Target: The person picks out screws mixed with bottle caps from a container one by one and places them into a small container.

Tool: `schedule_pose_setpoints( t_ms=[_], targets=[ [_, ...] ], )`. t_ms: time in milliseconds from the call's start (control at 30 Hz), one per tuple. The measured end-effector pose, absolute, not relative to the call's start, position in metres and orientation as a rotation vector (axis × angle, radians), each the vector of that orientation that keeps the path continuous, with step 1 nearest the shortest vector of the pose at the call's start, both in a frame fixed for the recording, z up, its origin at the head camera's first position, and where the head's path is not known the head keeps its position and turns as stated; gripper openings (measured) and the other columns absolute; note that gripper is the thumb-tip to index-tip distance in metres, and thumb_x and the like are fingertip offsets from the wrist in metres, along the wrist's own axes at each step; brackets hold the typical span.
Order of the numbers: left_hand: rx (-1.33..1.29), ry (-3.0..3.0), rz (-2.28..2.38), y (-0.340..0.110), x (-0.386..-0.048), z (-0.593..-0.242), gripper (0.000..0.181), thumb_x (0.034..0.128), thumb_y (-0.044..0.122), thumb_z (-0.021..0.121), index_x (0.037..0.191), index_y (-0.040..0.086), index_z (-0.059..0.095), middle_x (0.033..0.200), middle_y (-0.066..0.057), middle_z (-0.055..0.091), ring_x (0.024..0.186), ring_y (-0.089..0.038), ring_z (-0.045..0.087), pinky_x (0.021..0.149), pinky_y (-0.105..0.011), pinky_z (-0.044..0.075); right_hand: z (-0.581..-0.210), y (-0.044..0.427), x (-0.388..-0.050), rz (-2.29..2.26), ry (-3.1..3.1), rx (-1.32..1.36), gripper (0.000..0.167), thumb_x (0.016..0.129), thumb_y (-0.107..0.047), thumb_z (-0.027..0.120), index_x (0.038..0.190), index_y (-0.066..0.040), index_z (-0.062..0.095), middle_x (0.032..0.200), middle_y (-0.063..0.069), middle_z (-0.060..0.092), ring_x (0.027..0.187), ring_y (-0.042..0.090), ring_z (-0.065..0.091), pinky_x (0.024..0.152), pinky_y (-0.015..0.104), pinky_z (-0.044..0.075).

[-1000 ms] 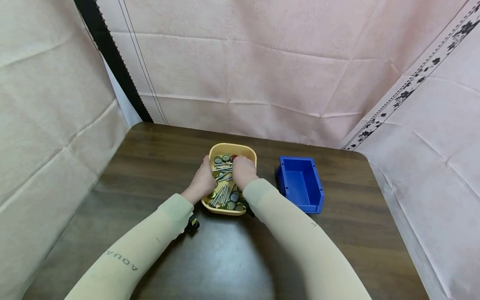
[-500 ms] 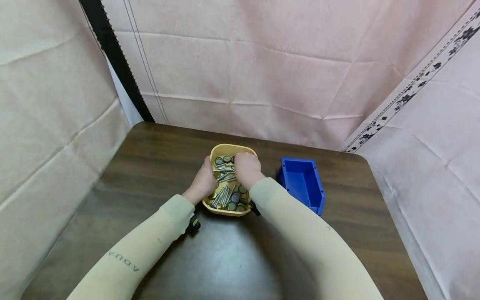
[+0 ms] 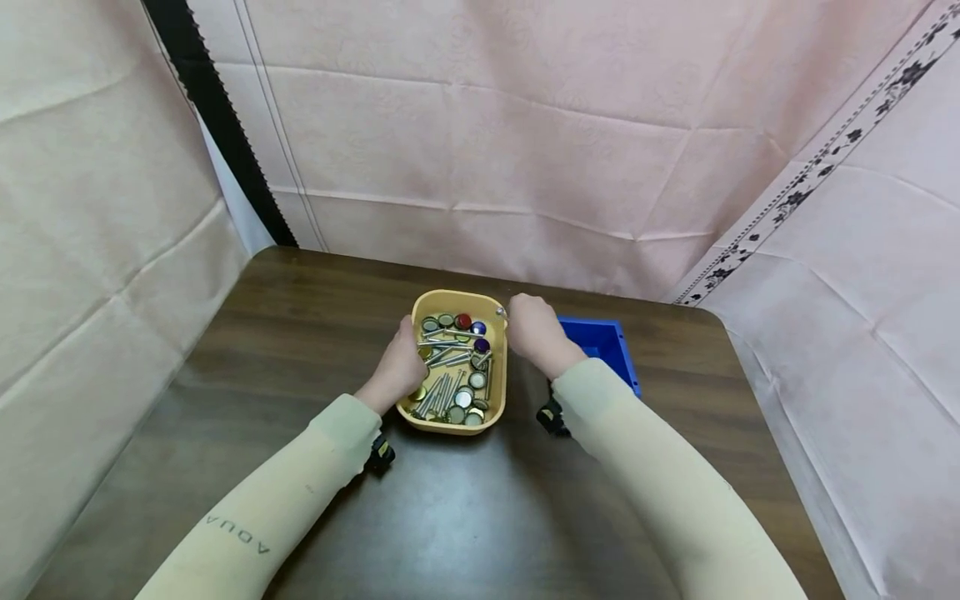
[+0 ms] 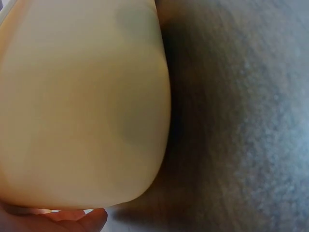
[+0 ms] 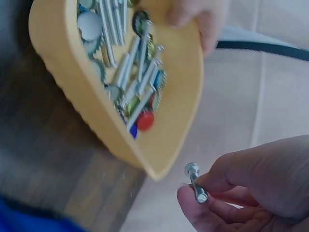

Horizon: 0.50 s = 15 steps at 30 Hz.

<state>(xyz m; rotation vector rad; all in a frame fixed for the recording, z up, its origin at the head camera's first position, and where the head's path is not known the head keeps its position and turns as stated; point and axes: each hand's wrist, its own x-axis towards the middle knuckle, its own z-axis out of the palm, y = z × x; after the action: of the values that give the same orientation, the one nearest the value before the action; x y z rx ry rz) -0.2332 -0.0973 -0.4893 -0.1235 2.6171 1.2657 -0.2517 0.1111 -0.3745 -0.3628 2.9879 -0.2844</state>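
Well, in the head view, the left hand grips the yellow tub, seemingly on the bench; slackening could let it slide. Left wrist: fingers beside its wall. Right wrist: the right hand pinches a bolt outside the tub; rolling the narrow shank might drop it.

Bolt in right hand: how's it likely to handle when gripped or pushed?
The bolt looks metallic, so probably stiff and heavy for its size. Rounded, with a wider head, it may roll in an arc if pushed. Its shiny surface could slip between the right hand's fingertips.
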Motion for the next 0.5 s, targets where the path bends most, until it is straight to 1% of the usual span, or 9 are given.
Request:
schedule_pose_setpoints(
  t_ms=[67, 100, 133, 200, 300, 367, 433, 500],
  targets=[
    [-0.121, 2.614, 1.262, -0.098, -0.233, -0.489, 0.093, 0.0822, -0.013, 0.051, 0.154, 0.006, -0.004, 0.154, -0.023, 0.020, 0.135, -0.035, 0.032, 0.104, -0.048, 0.035, -0.368, 0.125, -0.250, -0.354, 2.983, -0.299, 0.013, 0.084, 0.000, 0.055, 0.072, -0.005, 0.059, 0.071, 0.008, 0.057, 0.064, 0.025, 0.053, 0.058, 0.039, 0.046],
    [-0.123, 2.609, 1.263, -0.098, -0.233, -0.489, 0.092, 0.0826, -0.013, 0.051, 0.154, 0.007, -0.004, 0.154, -0.023, 0.020, 0.135, -0.035, 0.032, 0.104, -0.048, 0.035, -0.366, 0.132, -0.248, -0.389, 2.973, -0.264, 0.011, 0.084, 0.000, 0.054, 0.076, -0.004, 0.062, 0.073, 0.008, 0.058, 0.065, 0.025, 0.053, 0.058, 0.038, 0.046],
    [-0.124, 2.605, 1.263, -0.098, -0.234, -0.488, 0.092, 0.0831, -0.012, 0.051, 0.154, 0.007, -0.004, 0.155, -0.023, 0.020, 0.135, -0.035, 0.031, 0.103, -0.048, 0.036, -0.363, 0.140, -0.246, -0.425, 2.961, -0.233, 0.011, 0.084, 0.000, 0.054, 0.082, -0.004, 0.065, 0.077, 0.009, 0.060, 0.067, 0.025, 0.054, 0.059, 0.038, 0.046],
    [-0.127, 2.592, 1.269, -0.099, -0.234, -0.487, 0.091, 0.0838, -0.012, 0.050, 0.154, 0.007, -0.005, 0.155, -0.022, 0.019, 0.135, -0.034, 0.032, 0.103, -0.048, 0.036, -0.358, 0.155, -0.242, -0.464, 2.955, -0.185, 0.016, 0.086, -0.002, 0.054, 0.096, -0.003, 0.067, 0.086, 0.010, 0.064, 0.072, 0.025, 0.056, 0.062, 0.037, 0.047],
    [-0.127, 2.573, 1.278, -0.099, -0.235, -0.485, 0.091, 0.0842, -0.012, 0.050, 0.154, 0.007, -0.006, 0.155, -0.022, 0.019, 0.135, -0.034, 0.032, 0.102, -0.048, 0.037, -0.355, 0.177, -0.234, -0.509, 2.982, -0.168, 0.028, 0.088, -0.003, 0.054, 0.114, 0.000, 0.064, 0.100, 0.014, 0.066, 0.080, 0.026, 0.059, 0.067, 0.037, 0.049],
    [-0.126, 2.564, 1.282, -0.099, -0.235, -0.486, 0.091, 0.0841, -0.012, 0.049, 0.154, 0.008, -0.006, 0.155, -0.022, 0.020, 0.134, -0.034, 0.033, 0.101, -0.048, 0.037, -0.356, 0.190, -0.229, -0.522, 3.008, -0.160, 0.028, 0.089, -0.004, 0.053, 0.114, 0.002, 0.064, 0.104, 0.017, 0.066, 0.085, 0.028, 0.060, 0.072, 0.040, 0.050],
    [-0.121, 2.565, 1.275, -0.099, -0.235, -0.486, 0.091, 0.0840, -0.012, 0.050, 0.154, 0.008, -0.006, 0.154, -0.023, 0.022, 0.133, -0.034, 0.034, 0.100, -0.048, 0.038, -0.360, 0.201, -0.224, -0.536, 3.017, -0.138, 0.026, 0.089, -0.003, 0.052, 0.111, 0.002, 0.063, 0.104, 0.018, 0.065, 0.086, 0.029, 0.059, 0.076, 0.042, 0.050],
    [-0.116, 2.568, 1.269, -0.099, -0.235, -0.487, 0.091, 0.0838, -0.012, 0.050, 0.154, 0.007, -0.005, 0.153, -0.023, 0.023, 0.131, -0.035, 0.036, 0.099, -0.049, 0.039, -0.367, 0.210, -0.221, -0.545, 3.004, -0.087, 0.020, 0.090, -0.002, 0.051, 0.107, 0.001, 0.061, 0.102, 0.018, 0.064, 0.086, 0.030, 0.058, 0.077, 0.043, 0.051]
  ],
)
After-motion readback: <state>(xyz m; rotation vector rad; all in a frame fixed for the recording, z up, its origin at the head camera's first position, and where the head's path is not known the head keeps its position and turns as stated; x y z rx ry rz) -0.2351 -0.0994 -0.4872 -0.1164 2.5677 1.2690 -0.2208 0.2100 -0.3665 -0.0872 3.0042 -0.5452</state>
